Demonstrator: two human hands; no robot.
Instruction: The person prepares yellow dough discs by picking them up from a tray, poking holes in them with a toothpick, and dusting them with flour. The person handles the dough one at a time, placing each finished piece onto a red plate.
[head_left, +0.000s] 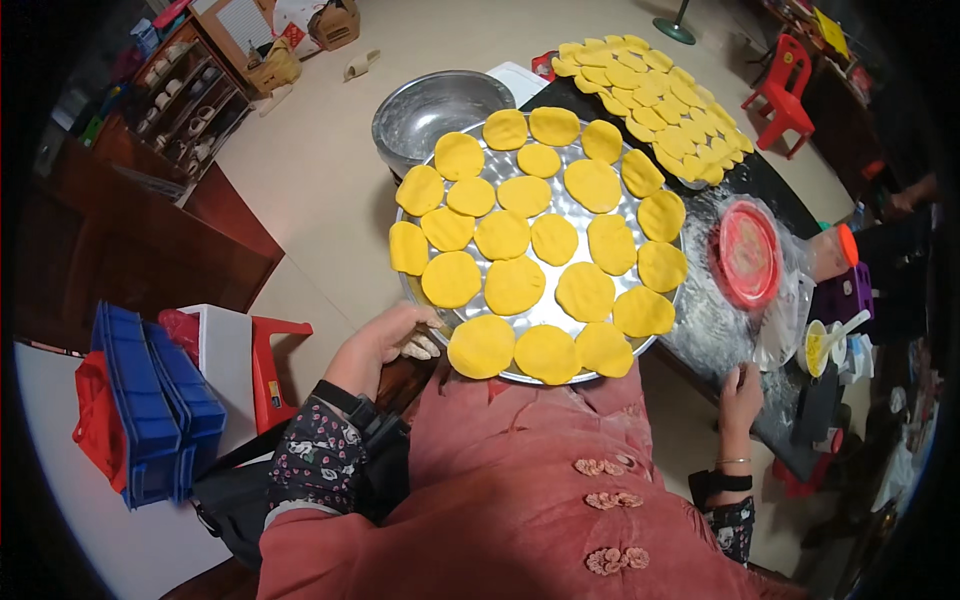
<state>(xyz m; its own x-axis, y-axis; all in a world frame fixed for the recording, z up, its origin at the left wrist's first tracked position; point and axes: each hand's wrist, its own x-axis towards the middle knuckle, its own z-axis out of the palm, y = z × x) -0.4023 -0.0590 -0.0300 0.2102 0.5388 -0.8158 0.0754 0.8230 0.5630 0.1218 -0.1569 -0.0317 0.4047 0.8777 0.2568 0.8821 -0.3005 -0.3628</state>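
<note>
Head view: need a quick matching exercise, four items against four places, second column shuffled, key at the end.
Things:
1. left hand
2. right hand
3. steel bowl
4. blue crates

Places:
A. beside the white box
B. by the edge of the black table
C. past the far-left side of the round tray
D. at the tray's near-left rim

Pairs: 1-D, 2-B, 3-C, 4-A
</note>
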